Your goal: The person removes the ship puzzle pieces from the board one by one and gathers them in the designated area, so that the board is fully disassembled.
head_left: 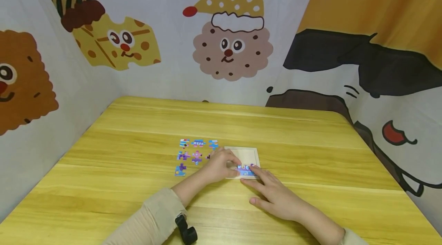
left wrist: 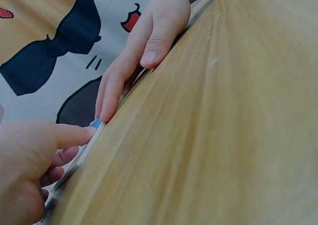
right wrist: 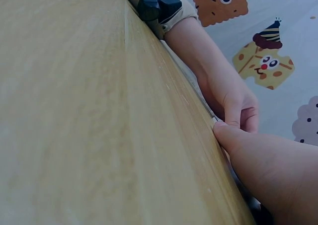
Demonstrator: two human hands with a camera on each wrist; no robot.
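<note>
A cream puzzle tray (head_left: 246, 155) lies flat near the middle of the yellow table (head_left: 131, 187). Along its near edge sits a blue and purple puzzle piece row (head_left: 246, 171). My left hand (head_left: 221, 166) rests on the tray's left part with fingers curled, and its fingertips pinch the left end of the puzzle piece (left wrist: 96, 123). From the right, my right hand (head_left: 272, 193) lies flat with straight fingers, whose tips press on the row. In the left wrist view the right hand (left wrist: 149, 41) lies along the tray's edge. The left hand (right wrist: 233, 96) shows curled in the right wrist view.
Several loose blue and purple puzzle pieces (head_left: 197, 153) lie in rows just left of the tray. Cartoon-printed cloth walls (head_left: 228, 45) close in the table at the back and both sides. A black wrist camera (head_left: 186, 231) sits on my left sleeve.
</note>
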